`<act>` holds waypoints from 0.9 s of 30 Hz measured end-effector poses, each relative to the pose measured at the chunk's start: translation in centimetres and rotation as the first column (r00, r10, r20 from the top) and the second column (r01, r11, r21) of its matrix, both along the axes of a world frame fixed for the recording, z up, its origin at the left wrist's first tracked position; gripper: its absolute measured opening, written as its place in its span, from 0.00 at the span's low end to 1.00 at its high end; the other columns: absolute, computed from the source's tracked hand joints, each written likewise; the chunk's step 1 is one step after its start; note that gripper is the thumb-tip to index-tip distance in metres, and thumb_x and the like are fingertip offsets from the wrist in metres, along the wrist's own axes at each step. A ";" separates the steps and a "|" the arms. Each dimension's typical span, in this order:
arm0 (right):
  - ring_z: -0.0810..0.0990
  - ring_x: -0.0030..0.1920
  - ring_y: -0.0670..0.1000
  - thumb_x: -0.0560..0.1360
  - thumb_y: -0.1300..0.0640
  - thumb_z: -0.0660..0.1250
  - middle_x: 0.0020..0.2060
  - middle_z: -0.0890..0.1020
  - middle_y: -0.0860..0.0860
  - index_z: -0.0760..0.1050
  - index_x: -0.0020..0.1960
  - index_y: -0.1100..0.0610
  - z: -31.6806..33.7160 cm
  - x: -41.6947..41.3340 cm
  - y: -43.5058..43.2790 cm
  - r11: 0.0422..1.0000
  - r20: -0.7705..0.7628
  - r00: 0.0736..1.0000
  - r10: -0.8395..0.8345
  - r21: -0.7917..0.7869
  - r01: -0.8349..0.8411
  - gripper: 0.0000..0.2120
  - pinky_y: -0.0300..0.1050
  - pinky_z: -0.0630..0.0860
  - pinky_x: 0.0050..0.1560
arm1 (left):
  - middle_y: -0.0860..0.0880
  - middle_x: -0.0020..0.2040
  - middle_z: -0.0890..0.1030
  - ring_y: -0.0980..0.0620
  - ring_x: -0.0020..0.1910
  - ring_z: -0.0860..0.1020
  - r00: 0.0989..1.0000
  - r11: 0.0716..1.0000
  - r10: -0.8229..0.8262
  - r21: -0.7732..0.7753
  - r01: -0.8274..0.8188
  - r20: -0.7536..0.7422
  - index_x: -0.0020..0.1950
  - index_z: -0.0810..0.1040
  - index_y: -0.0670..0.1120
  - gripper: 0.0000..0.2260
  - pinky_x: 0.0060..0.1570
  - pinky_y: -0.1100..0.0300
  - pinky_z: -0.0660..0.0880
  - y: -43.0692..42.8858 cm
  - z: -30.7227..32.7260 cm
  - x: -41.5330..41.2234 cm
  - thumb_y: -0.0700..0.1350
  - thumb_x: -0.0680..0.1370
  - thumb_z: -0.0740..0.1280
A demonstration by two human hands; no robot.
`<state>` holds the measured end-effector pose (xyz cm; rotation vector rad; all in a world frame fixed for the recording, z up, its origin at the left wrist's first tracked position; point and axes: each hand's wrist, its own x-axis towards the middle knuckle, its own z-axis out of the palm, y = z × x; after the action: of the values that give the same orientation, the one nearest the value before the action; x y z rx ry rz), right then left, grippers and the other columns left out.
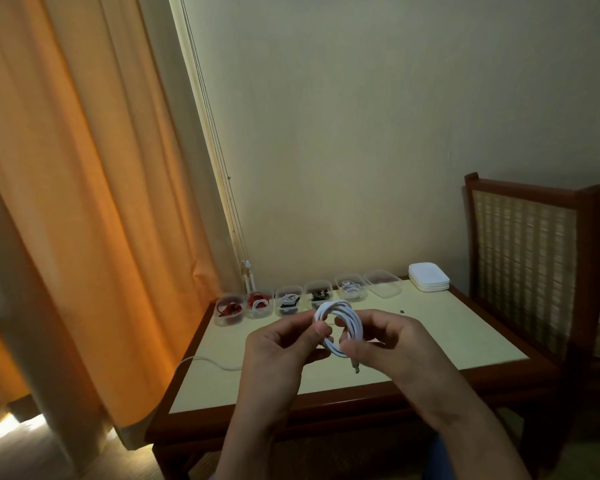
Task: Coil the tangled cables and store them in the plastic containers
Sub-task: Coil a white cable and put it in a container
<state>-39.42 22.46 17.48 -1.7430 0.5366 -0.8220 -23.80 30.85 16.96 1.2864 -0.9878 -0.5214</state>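
A white cable (345, 322) is wound into a loop above the middle of the table (447, 337). My left hand (284, 344) pinches the loop's left side, and my right hand (392, 341) grips its right side. A plug end hangs below the right hand. A loose white tail (201, 361) trails off the table's left edge. Several clear plastic containers (290, 300) line the far edge, most holding red, white or black coiled cables. The rightmost container (383, 287) looks empty.
A stack of white lids (429, 276) sits at the table's far right corner. A wooden chair with a cane back (523, 271) stands right of the table. An orange curtain (84, 202) hangs at the left.
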 end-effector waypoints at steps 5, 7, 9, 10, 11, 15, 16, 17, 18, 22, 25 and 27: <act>0.80 0.46 0.37 0.76 0.50 0.73 0.42 0.83 0.38 0.77 0.57 0.34 -0.3 1.0 0.4 0.899 -0.095 0.947 -0.307 -0.354 0.256 0.14 0.33 0.77 0.45 | 0.54 0.48 0.87 0.56 0.49 0.85 0.997 0.998 0.064 0.001 -0.065 0.045 0.58 0.85 0.51 0.09 0.51 0.58 0.82 -0.3 -0.2 0.0 0.43 0.79 0.70; 0.79 0.45 0.37 0.77 0.48 0.72 0.43 0.81 0.37 0.78 0.63 0.39 -0.4 1.3 0.6 0.824 -0.112 0.905 -0.410 -0.470 0.315 0.15 0.28 0.73 0.40 | 0.54 0.47 0.87 0.56 0.48 0.85 0.993 0.996 0.089 0.005 -0.089 0.081 0.59 0.85 0.51 0.09 0.51 0.58 0.83 -0.4 -0.3 0.0 0.43 0.80 0.69; 0.79 0.41 0.39 0.78 0.47 0.70 0.42 0.82 0.39 0.78 0.66 0.42 -0.4 1.6 0.8 0.767 -0.139 0.866 -0.481 -0.545 0.339 0.17 0.27 0.69 0.39 | 0.55 0.46 0.87 0.57 0.47 0.85 0.988 0.995 0.101 0.011 -0.103 0.114 0.59 0.85 0.50 0.09 0.52 0.57 0.83 -0.6 -0.3 -0.1 0.43 0.81 0.69; 0.79 0.41 0.40 0.79 0.47 0.69 0.42 0.83 0.41 0.77 0.68 0.43 -0.3 1.6 0.9 0.748 -0.145 0.852 -0.503 -0.567 0.345 0.18 0.27 0.69 0.41 | 0.55 0.46 0.87 0.57 0.47 0.85 0.987 0.994 0.102 0.011 -0.104 0.122 0.59 0.85 0.49 0.09 0.52 0.57 0.83 -0.6 -0.3 -0.1 0.42 0.81 0.69; 0.79 0.41 0.41 0.79 0.47 0.68 0.44 0.84 0.42 0.76 0.69 0.43 -0.3 1.7 1.0 0.732 -0.146 0.842 -0.519 -0.585 0.350 0.19 0.28 0.69 0.43 | 0.55 0.45 0.86 0.57 0.47 0.84 0.986 0.994 0.104 0.010 -0.106 0.130 0.58 0.84 0.49 0.08 0.52 0.57 0.83 -0.7 -0.3 -0.2 0.42 0.81 0.69; 0.77 0.46 0.43 0.81 0.49 0.66 0.50 0.84 0.45 0.77 0.68 0.46 -0.5 1.7 0.6 0.658 -0.125 0.823 -0.554 -0.671 0.341 0.16 0.35 0.73 0.49 | 0.62 0.46 0.84 0.60 0.47 0.84 0.977 0.991 0.130 0.009 -0.134 0.171 0.59 0.83 0.50 0.08 0.50 0.62 0.82 -0.9 -0.2 -0.2 0.42 0.82 0.68; 0.76 0.45 0.43 0.80 0.51 0.67 0.49 0.83 0.46 0.80 0.66 0.48 -0.7 1.7 0.4 0.642 -0.107 0.829 -0.549 -0.690 0.335 0.14 0.36 0.74 0.48 | 0.63 0.46 0.84 0.61 0.47 0.84 0.973 0.989 0.147 0.009 -0.151 0.181 0.59 0.83 0.50 0.08 0.50 0.61 0.83 -0.9 -0.3 -0.1 0.42 0.82 0.68; 0.76 0.44 0.43 0.80 0.53 0.68 0.46 0.83 0.46 0.82 0.62 0.49 -0.9 1.6 0.1 0.625 -0.078 0.839 -0.539 -0.705 0.336 0.12 0.37 0.74 0.47 | 0.62 0.46 0.84 0.61 0.47 0.84 0.968 0.985 0.165 0.009 -0.170 0.191 0.60 0.83 0.50 0.08 0.51 0.59 0.83 -1.0 -0.3 0.0 0.43 0.82 0.68; 0.76 0.43 0.43 0.79 0.55 0.70 0.45 0.83 0.46 0.83 0.58 0.50 -1.1 1.5 -0.2 0.612 -0.041 0.847 -0.530 -0.711 0.348 0.09 0.37 0.74 0.45 | 0.61 0.46 0.85 0.62 0.47 0.84 0.962 0.982 0.183 0.010 -0.189 0.202 0.61 0.83 0.50 0.09 0.52 0.58 0.83 -1.0 -0.3 0.0 0.44 0.82 0.67; 0.76 0.42 0.41 0.77 0.60 0.72 0.42 0.79 0.41 0.84 0.51 0.52 -1.3 0.9 -1.0 0.584 0.056 0.853 -0.518 -0.706 0.401 0.06 0.30 0.68 0.45 | 0.58 0.51 0.84 0.67 0.47 0.82 0.920 0.963 0.252 0.018 -0.269 0.299 0.64 0.81 0.52 0.11 0.53 0.57 0.83 -1.1 -0.4 0.1 0.46 0.83 0.67; 0.76 0.42 0.42 0.77 0.62 0.72 0.41 0.79 0.41 0.83 0.50 0.52 -1.3 0.7 -1.2 0.567 0.100 0.849 -0.519 -0.703 0.429 0.06 0.29 0.67 0.44 | 0.58 0.51 0.83 0.68 0.48 0.81 0.900 0.955 0.272 0.017 -0.295 0.342 0.64 0.81 0.53 0.11 0.52 0.59 0.82 -1.1 -0.3 -0.1 0.46 0.83 0.66; 0.77 0.43 0.41 0.77 0.61 0.72 0.42 0.80 0.42 0.84 0.50 0.52 -1.2 0.7 -1.2 0.564 0.130 0.848 -0.514 -0.694 0.448 0.06 0.28 0.68 0.45 | 0.58 0.49 0.84 0.66 0.47 0.81 0.894 0.951 0.288 0.010 -0.310 0.342 0.62 0.82 0.53 0.10 0.51 0.59 0.82 -1.1 -0.2 0.0 0.46 0.83 0.67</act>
<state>-38.76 21.21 16.26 -2.3906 0.8636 -1.5008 -23.80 29.77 16.80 1.5878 -1.0322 -0.0930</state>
